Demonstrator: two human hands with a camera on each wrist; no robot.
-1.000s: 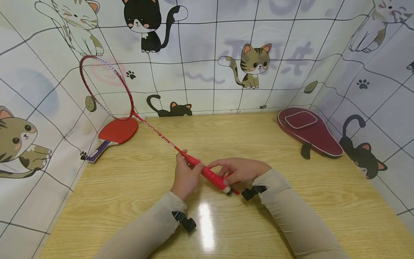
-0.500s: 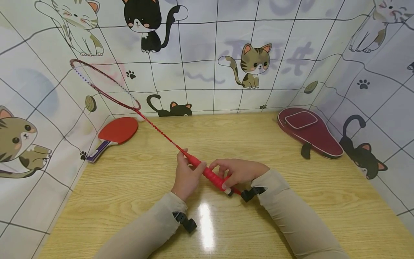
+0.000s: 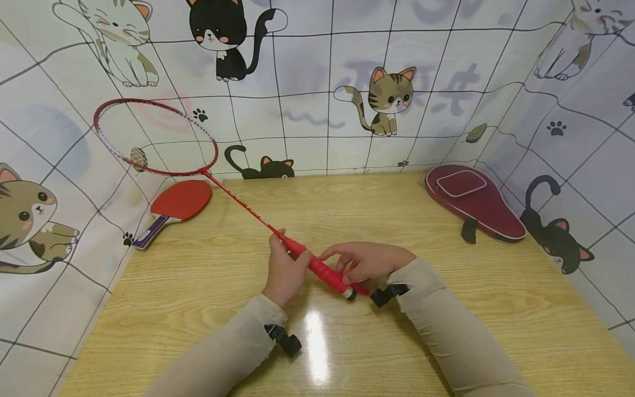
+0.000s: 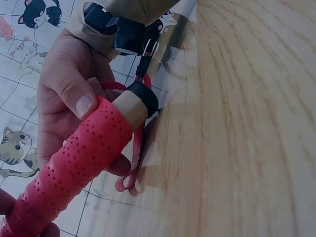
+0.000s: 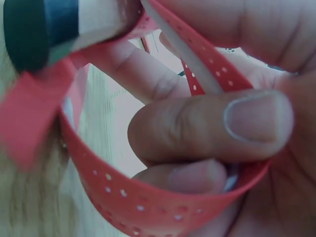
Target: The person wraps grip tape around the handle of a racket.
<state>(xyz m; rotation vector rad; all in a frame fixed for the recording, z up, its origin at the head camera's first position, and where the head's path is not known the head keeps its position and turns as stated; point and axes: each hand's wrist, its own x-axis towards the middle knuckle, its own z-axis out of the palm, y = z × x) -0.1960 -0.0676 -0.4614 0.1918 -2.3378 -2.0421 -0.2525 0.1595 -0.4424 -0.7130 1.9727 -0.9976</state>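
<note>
A red badminton racket (image 3: 238, 199) slants over the table, its head up at the far left. My left hand (image 3: 286, 273) grips the upper handle, thumb along the top. Perforated red grip tape (image 4: 81, 150) spirals round the handle, leaving a bare pale band (image 4: 132, 110) before the black butt cap (image 4: 145, 98). At that lower end, my right hand (image 3: 369, 260) pinches the tape, its thumb (image 4: 85, 103) pressing the edge of the wrap. The loose length of tape (image 5: 143, 207) loops round the curled fingers in the right wrist view and hangs beside the butt.
A red table tennis bat (image 3: 182, 199) lies at the back left of the wooden table (image 3: 198, 309). A dark red bat case (image 3: 468, 201) lies at the back right. Cat-printed walls (image 3: 307, 116) stand close behind and at both sides.
The racket has turned about its shaft: its head went from tilted to nearly edge-on, and now shows a wide oval further left. Both hands stay in almost the same place.
</note>
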